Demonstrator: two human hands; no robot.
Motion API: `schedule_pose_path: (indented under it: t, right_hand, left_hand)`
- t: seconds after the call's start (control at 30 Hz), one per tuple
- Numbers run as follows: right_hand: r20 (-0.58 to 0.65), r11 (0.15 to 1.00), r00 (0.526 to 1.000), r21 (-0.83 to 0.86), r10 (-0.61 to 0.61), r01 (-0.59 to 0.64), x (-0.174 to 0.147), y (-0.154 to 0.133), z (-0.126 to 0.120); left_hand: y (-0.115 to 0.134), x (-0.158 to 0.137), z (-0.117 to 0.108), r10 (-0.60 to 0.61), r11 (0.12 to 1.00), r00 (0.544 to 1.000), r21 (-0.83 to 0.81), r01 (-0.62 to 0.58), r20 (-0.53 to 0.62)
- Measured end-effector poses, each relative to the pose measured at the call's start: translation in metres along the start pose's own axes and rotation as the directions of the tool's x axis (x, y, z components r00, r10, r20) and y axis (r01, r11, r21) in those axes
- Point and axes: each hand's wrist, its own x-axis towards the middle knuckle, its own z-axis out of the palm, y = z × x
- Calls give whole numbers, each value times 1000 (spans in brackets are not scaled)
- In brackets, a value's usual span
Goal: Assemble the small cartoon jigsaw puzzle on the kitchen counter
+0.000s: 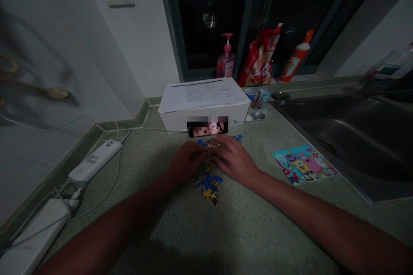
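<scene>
Loose jigsaw puzzle pieces (209,185), blue, yellow and red, lie in a narrow strip on the countertop between my hands. At the strip's left side is my left hand (187,160), its thumb and fingers pinched together at a puzzle piece, which they mostly hide. My right hand (235,161) reaches in from the other side, fingers apart and stretched over the upper pieces. A few blue pieces (238,138) show just beyond its knuckles. Right of my right forearm lies a colourful cartoon picture card (303,164), flat on the counter.
A phone (208,129) leans against a white box (176,118) with printed paper on top. Cans (262,99) stand beside the box, bottles and a red bag (261,60) behind it. The sink (348,137) is at right; white power strips (97,159) and cables are at left.
</scene>
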Motion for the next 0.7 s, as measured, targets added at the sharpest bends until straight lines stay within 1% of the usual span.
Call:
schedule_pose_path:
  t: [0.2, 0.33, 0.43, 0.53, 0.63, 0.7]
  right_hand:
    - [-7, 1000, 1000, 4, -18, 18, 1, 1, -1]
    - [-22, 999, 999, 6, -39, 39, 2, 0, -4]
    - [-61, 1000, 998, 18, 4, -3, 1, 2, -6]
    - [-119, 999, 992, 25, 40, -38, -1, 6, -7]
    - [-159, 998, 985, 26, 59, -56, -3, 10, -8]
    - [-176, 998, 982, 28, 63, -59, -5, 11, -9]
  left_hand:
    - [4, 1, -1, 3, 1000, 999, -14, -2, 42]
    - [5, 1, -2, 4, 1000, 1000, -18, -3, 19]
    - [2, 1, -3, -51, 999, 997, -18, 50, -59]
    - [-4, 1, -4, -130, 991, 983, -44, 125, -133]
    - [-9, 1, -5, -195, 981, 970, -44, 191, -143]
    - [-10, 1, -6, -211, 977, 967, -41, 207, -143]
